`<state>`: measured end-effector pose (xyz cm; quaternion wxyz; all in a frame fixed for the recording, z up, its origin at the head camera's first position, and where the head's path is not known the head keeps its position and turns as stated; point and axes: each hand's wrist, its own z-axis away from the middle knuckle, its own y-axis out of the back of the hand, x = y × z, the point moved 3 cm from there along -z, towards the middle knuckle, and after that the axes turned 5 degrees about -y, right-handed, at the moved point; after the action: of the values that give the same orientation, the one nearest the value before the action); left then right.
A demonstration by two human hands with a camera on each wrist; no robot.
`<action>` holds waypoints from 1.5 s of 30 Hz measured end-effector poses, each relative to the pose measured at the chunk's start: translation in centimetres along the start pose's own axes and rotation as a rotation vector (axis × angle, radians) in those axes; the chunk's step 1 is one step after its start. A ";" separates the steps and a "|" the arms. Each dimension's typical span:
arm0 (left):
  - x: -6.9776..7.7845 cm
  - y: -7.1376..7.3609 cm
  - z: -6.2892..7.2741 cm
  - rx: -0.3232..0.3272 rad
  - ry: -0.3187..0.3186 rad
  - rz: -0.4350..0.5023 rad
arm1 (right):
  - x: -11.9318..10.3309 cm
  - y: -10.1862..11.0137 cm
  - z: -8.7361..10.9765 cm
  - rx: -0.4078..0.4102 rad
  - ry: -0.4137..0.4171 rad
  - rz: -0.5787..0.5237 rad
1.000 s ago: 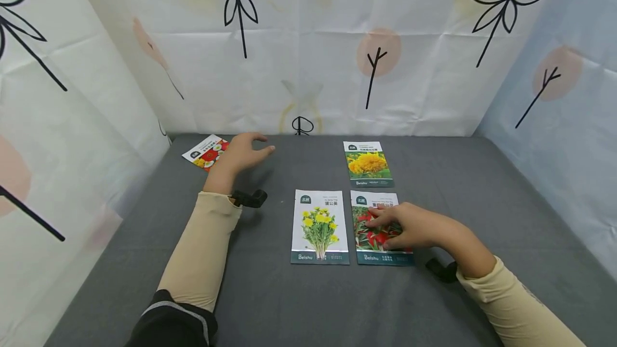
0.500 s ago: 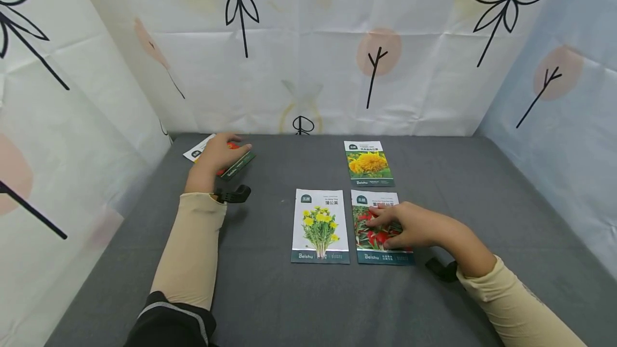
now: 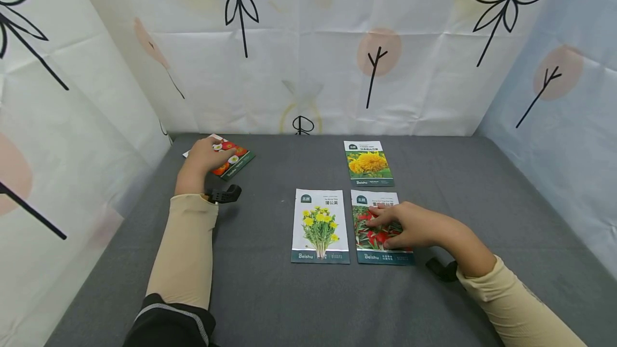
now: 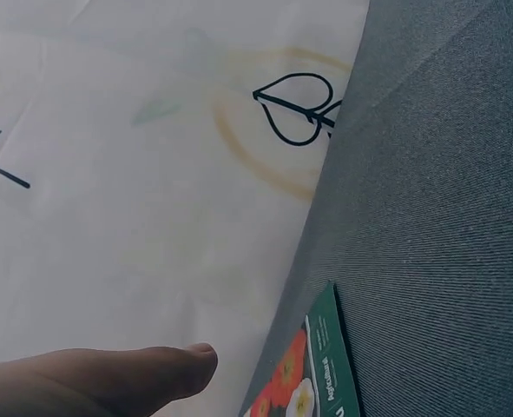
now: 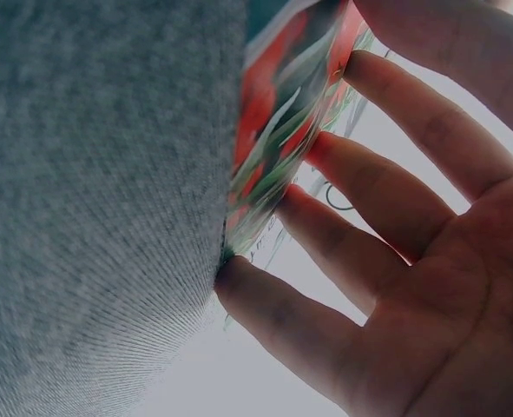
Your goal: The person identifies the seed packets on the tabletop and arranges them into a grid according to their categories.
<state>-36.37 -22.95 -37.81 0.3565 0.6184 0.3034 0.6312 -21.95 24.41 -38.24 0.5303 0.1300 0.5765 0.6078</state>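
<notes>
At the far left of the table lies a seed packet with red and white flowers point(image 3: 234, 160), turned at an angle. My left hand point(image 3: 201, 157) is over its left part and hides some of it; whether the fingers touch it cannot be told. In the left wrist view the thumb point(image 4: 143, 378) stretches out straight, apart from the packet. The fingertips of my right hand point(image 3: 416, 226) rest spread on a red-flowered seed packet point(image 3: 362, 224) at right of centre. The right wrist view shows those fingers point(image 5: 369, 187) nearly straight, their tips against the packet's printed face point(image 5: 278, 113).
Left of the right hand's packet lies a seed packet with yellow dandelions point(image 3: 320, 226). Behind it is one with a large yellow bloom point(image 3: 369, 164). A grey cloth point(image 3: 289, 304) covers the table, and a white patterned curtain point(image 3: 308, 68) stands along the back.
My left hand has moved left across the red and white flower packet, uncovering more of its right end. The right hand and the other packets have stayed in place.
</notes>
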 end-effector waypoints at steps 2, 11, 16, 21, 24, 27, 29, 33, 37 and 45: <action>-0.1 0.0 0.0 0.004 0.003 -0.003 | 0.0 0.0 0.0 0.000 0.000 0.000; -0.9 -0.9 -0.4 0.020 0.018 -0.016 | -0.1 0.0 0.0 0.002 0.000 0.004; -1.0 -1.4 -0.6 0.047 0.018 -0.059 | -0.1 0.0 0.0 0.005 -0.004 0.009; -0.9 -1.7 -0.8 0.074 0.025 -0.095 | -0.1 0.0 0.0 0.005 -0.001 0.007; -0.9 -1.8 -0.9 0.094 0.028 -0.106 | -0.1 0.0 0.0 0.004 -0.002 0.009; -0.9 -2.0 -1.1 0.105 0.026 -0.112 | -0.1 0.0 0.0 0.004 -0.005 0.011; -0.9 -2.2 -1.2 0.109 0.024 -0.113 | -0.1 -0.1 0.0 0.004 -0.004 0.012; -0.7 -2.5 -1.3 0.117 0.020 -0.123 | -0.1 -0.1 0.0 0.001 -0.010 0.005; -0.6 -2.9 -1.4 0.126 0.029 -0.134 | -0.1 -0.1 0.0 0.000 -0.011 0.001; -0.7 -3.0 -1.5 0.099 0.060 -0.168 | -0.2 0.0 0.1 -0.002 -0.002 -0.002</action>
<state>-37.69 -21.73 -40.74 0.3679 0.5885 0.3958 0.6014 -21.83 24.32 -38.12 0.5315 0.1295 0.5754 0.6079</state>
